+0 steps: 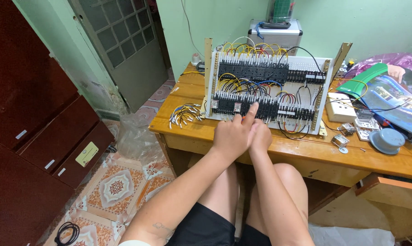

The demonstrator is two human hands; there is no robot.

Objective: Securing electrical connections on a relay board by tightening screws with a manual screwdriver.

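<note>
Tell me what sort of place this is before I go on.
Probably a room in a home used as an electrical workbench: a wired panel of relays stands on a wooden desk, with patterned floor tiles and a dark wooden cabinet beside it. Both hands, left hand and right hand, reach the panel.

The board (313, 98) is white with black relay rows (254, 72) and yellow, blue, black and red wires (242, 48), the desk (306, 152) honey-brown wood, the walls (206, 27) pale green, the cabinet (28, 105) dark red-brown, the floor tiles (117, 187) orange and cream with star patterns, the shorts (206, 228) black
</note>
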